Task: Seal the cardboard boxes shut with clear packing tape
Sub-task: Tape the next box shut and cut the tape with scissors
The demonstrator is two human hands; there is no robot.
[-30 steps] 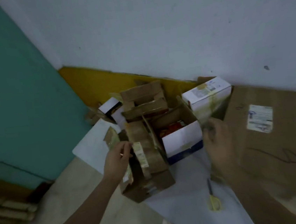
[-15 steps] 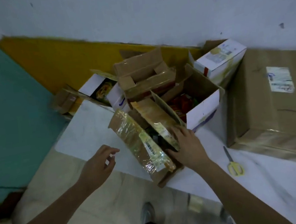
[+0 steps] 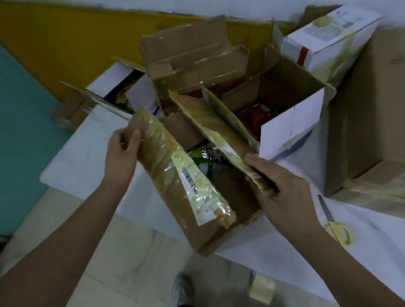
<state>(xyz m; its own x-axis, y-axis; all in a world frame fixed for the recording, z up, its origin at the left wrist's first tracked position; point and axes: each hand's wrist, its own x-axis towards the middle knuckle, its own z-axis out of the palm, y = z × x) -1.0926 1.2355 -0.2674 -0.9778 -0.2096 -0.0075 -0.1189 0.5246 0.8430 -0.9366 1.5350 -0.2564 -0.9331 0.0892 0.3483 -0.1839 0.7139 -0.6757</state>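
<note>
My left hand (image 3: 122, 159) and right hand (image 3: 279, 190) each pinch a flap of the brown, tape-crusted cardboard box (image 3: 219, 224) overhanging the bench's front edge; stiff old tape may keep the flaps from meeting.

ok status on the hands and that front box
Left hand grips left flap; right hand grips right flap. Front box open, untaped. Tape roll and scissors lie apart.

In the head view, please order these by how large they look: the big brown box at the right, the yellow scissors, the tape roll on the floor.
1. big brown box, clearly largest, though cut off by the frame edge.
2. yellow scissors and tape roll: they look about alike; the roll is blurred and lies nearer the camera, so I do not rank them.
</note>
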